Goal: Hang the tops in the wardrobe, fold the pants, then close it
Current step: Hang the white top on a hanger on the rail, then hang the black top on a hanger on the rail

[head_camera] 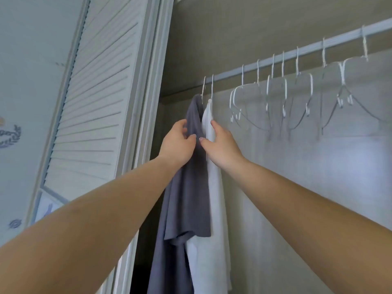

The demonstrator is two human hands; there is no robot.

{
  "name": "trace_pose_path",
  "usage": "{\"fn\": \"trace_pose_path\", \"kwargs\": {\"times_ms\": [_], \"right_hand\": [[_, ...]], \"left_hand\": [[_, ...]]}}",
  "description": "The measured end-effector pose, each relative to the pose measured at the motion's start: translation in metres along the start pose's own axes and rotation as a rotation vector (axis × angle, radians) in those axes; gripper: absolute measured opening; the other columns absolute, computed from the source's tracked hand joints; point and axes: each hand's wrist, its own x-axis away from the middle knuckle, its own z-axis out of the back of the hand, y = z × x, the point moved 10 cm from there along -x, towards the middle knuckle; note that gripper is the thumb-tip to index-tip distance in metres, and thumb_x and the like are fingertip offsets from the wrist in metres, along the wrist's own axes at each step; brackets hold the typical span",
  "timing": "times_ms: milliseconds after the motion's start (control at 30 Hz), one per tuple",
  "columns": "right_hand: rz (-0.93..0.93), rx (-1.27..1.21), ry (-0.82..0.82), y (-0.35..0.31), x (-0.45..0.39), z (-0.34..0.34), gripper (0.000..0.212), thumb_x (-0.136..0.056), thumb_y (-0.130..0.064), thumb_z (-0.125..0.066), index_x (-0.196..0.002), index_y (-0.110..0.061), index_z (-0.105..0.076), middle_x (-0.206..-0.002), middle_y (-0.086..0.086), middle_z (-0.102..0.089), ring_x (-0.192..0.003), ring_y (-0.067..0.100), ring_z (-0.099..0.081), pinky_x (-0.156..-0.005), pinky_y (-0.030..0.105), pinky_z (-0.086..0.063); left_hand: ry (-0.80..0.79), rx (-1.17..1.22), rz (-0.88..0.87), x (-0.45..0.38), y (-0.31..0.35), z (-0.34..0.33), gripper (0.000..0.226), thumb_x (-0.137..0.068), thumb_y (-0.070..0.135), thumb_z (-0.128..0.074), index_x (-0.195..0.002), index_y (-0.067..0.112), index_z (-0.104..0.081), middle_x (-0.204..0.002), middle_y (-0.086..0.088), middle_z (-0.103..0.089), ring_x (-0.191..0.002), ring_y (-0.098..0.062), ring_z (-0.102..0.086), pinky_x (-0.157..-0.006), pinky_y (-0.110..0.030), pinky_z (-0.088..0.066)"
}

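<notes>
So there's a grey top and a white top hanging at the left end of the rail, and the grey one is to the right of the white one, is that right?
Not quite. The head view shows the grey top hanging to the left of the white top, nearest the louvred door. Both do hang at the left end of the rail.

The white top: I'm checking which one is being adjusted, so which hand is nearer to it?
Right. The right hand rests on the white top just below its hanger; the left hand grips the grey top beside it.
</notes>
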Motion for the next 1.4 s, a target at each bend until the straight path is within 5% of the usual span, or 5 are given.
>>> {"fn": "trace_pose_path", "kwargs": {"times_ms": [267,433,833,1200,1400], "right_hand": [[0.094,-0.226,-0.136,-0.062,0.104,-0.023,0.062,-0.096,-0.026,-0.052,-0.15,-0.025,-0.021,-0.156,0.0,-0.02,-0.142,0.017,-0.023,-0.109,0.028,-0.027],[0.144,-0.334,-0.277,-0.117,0.157,-0.057,0.061,-0.096,-0.023,-0.05,-0.15,-0.02,-0.021,-0.155,0.0,-0.022,-0.142,0.017,-0.024,-0.11,0.026,-0.023],[0.354,-0.592,-0.715,-0.348,0.35,-0.139,0.061,-0.095,-0.026,-0.05,-0.149,-0.019,-0.024,-0.155,0.001,-0.022,-0.143,0.014,-0.019,-0.113,0.026,-0.017],[0.674,-0.882,-1.115,-0.66,0.662,-0.102,0.062,-0.093,-0.022,-0.056,-0.147,-0.012,-0.029,-0.151,0.008,-0.03,-0.141,0.02,-0.025,-0.109,0.023,-0.019],[0.87,-0.996,-1.298,-0.786,0.833,-0.047,0.061,-0.091,-0.021,-0.057,-0.146,-0.011,-0.032,-0.15,0.011,-0.033,-0.14,0.019,-0.025,-0.108,0.021,-0.018]], "left_hand": [[0.062,-0.091,0.153,0.134,-0.004,0.06,0.049,-0.097,0.017,-0.049,-0.144,0.019,-0.035,-0.14,0.0,-0.05,-0.124,-0.014,-0.051,-0.087,-0.018,-0.039],[0.189,-0.224,0.278,0.195,-0.01,0.151,0.048,-0.096,0.018,-0.051,-0.142,0.021,-0.037,-0.137,0.001,-0.051,-0.11,-0.011,-0.054,-0.077,-0.018,-0.044],[0.524,-0.546,0.488,0.394,0.067,0.423,0.045,-0.096,0.017,-0.053,-0.139,0.02,-0.041,-0.131,0.001,-0.054,-0.104,-0.011,-0.055,-0.084,-0.026,-0.044],[0.931,-0.878,0.741,0.72,0.276,0.674,0.047,-0.096,0.014,-0.052,-0.141,0.016,-0.04,-0.132,-0.001,-0.053,-0.103,-0.011,-0.054,-0.08,-0.023,-0.042],[1.175,-1.0,0.836,0.887,0.391,0.748,0.045,-0.094,0.012,-0.054,-0.138,0.016,-0.043,-0.128,-0.002,-0.057,-0.091,-0.01,-0.057,-0.057,-0.008,-0.044]]}}
